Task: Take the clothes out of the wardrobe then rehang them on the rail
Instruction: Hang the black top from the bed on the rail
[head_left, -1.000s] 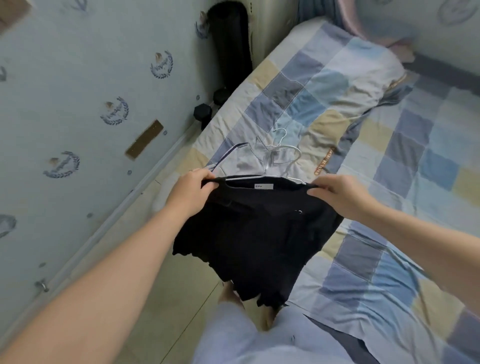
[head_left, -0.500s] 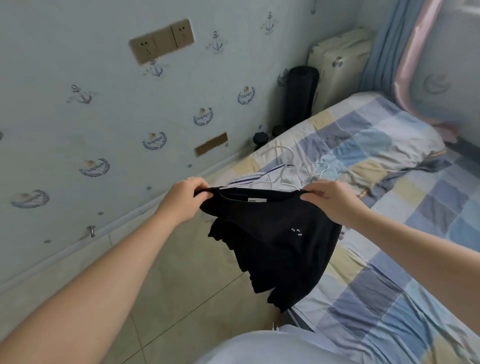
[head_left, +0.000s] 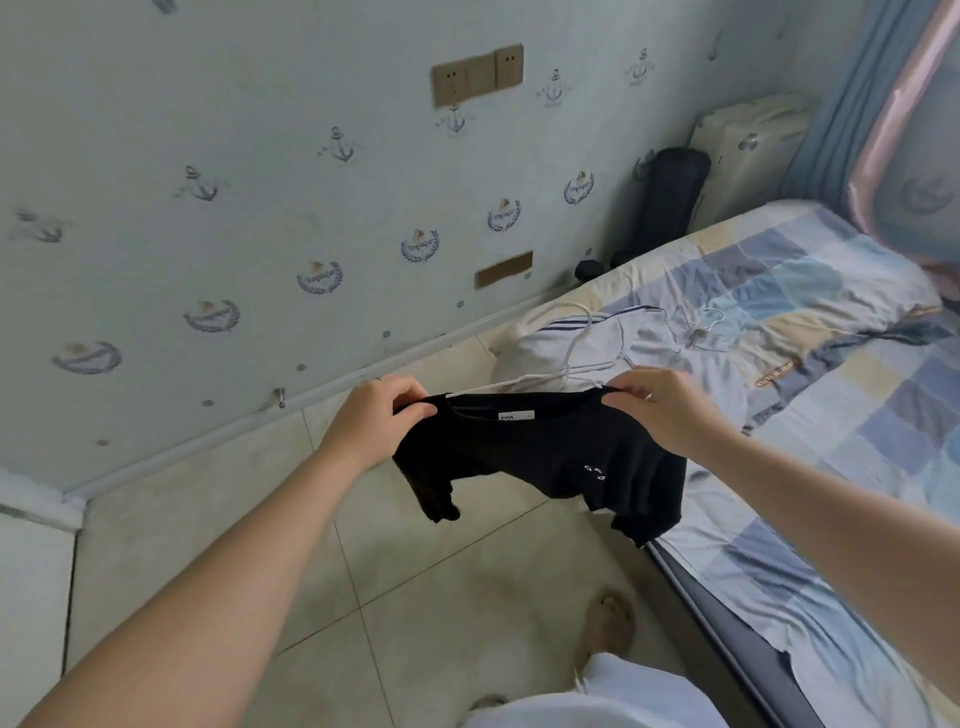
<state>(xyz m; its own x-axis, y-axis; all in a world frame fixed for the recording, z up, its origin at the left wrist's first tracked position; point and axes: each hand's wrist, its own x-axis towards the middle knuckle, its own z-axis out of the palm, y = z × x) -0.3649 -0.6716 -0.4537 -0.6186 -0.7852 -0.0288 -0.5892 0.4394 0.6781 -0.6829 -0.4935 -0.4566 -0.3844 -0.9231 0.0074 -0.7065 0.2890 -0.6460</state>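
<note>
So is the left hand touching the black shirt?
Touching. The head view shows the left hand pinching the black shirt at its shoulder, with fingers and thumb curled round the fabric.

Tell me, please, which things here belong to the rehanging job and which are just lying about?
Job: black short-sleeved T-shirt, gripped at its shoulders by the left hand and right hand; white navy-striped garment on the checked patchwork bed; thin white hanger beside it.
Lying about: black cylindrical roll; cream hard suitcase; tan wall sockets; blue curtain.
</note>
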